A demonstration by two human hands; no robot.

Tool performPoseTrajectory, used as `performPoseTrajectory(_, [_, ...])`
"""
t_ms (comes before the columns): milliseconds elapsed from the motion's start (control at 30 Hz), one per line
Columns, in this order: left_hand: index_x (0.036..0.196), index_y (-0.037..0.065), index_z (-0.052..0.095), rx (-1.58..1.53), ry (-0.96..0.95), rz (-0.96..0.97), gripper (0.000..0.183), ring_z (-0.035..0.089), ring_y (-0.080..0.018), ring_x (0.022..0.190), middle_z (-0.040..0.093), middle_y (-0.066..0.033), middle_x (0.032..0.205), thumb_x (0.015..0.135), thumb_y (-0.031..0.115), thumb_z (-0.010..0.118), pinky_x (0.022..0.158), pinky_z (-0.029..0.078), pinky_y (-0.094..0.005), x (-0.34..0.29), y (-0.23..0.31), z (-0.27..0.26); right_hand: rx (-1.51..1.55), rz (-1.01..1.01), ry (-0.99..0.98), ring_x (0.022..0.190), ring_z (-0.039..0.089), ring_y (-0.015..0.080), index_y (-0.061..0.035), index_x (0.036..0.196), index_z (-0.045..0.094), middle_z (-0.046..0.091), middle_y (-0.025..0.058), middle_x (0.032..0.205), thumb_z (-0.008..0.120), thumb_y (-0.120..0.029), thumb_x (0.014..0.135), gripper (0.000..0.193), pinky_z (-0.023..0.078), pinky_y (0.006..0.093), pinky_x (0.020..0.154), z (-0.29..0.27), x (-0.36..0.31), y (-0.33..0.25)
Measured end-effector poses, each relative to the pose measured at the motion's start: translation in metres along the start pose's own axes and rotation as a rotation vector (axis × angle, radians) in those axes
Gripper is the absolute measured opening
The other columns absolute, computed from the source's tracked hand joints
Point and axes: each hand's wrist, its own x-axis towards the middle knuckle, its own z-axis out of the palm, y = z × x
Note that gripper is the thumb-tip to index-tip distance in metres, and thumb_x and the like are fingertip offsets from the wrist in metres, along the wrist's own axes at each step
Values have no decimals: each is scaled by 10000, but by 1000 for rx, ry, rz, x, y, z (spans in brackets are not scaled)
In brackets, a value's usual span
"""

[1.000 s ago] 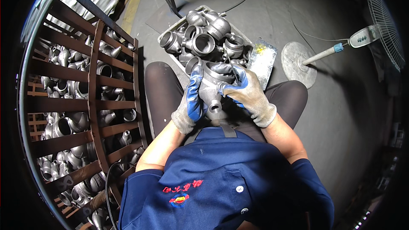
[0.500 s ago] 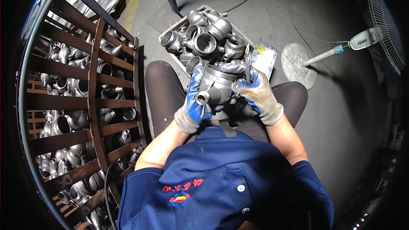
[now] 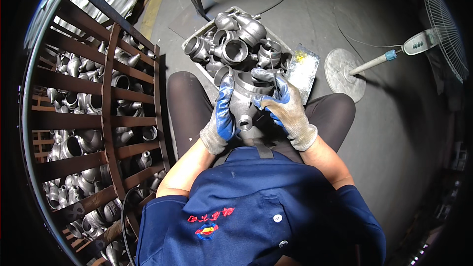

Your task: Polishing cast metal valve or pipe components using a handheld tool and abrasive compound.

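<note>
Over my lap is a grey cast-metal pipe fitting [image 3: 242, 97] with a threaded wide mouth and a small round outlet pointing toward me. My left hand [image 3: 224, 113], in a blue-coated glove, is closed around its left side. On the right, my gloved right hand [image 3: 284, 103] is closed on a slim metal hand tool [image 3: 275, 80], seen almost edge-on, so its exact kind is unclear. The tool is at the right edge of the threaded mouth, and the right fingers lie close to the fitting's side.
Beyond my knees, a pale crate [image 3: 280, 40] is heaped with similar fittings [image 3: 234, 50]. A paint-flecked metal plate [image 3: 304, 71] lies beside it. At left stands a brown slatted metal cage [image 3: 109, 93] full of fittings. A pedestal fan [image 3: 345, 75] stands at right; cables cross the floor.
The fitting has turned, its small outlet swinging right and toward me. My right hand has shifted left with the slim tool, which now appears thinner.
</note>
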Motion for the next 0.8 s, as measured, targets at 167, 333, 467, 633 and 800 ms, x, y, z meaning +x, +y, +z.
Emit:
performPoseTrajectory(167, [1429,60,236,612,-209,229,627,462,-275,1227,414,-170,1360,945,404,436,1030,386,-407,-2,-6,10,217,122,23,876,588,96,36,1184,536,621,82,1057,673,-25,802,410,496,245,798,-4,-2,-5])
performPoseTrajectory(333, [1396,49,323,1066,-189,406,667,517,-236,1175,476,-150,1316,949,541,376,981,454,-384,-6,-13,-11,315,356,97,595,525,35,-12,1165,570,626,26,838,594,10,822,344,425,156,466,-7,-5,-8])
performPoseTrajectory(467, [1379,35,340,760,13,169,674,553,-253,1126,504,-169,1280,954,558,334,956,475,-402,0,-9,2,336,298,197,531,485,19,-27,1176,564,611,12,785,596,-18,827,351,357,144,388,-16,-7,6])
performPoseTrajectory(633, [1364,35,366,730,-53,241,685,582,-252,1086,535,-162,1245,948,577,325,937,489,-390,0,-8,13,239,225,286,577,477,33,37,1228,532,588,16,787,517,-87,899,352,384,160,481,-9,-14,-13])
performPoseTrajectory(800, [1329,33,401,484,193,110,660,597,-246,1060,565,-150,1192,941,567,371,913,510,-382,0,-3,3,34,193,10,586,480,37,32,1296,478,634,62,939,514,-156,936,408,358,154,479,-2,-29,-17])
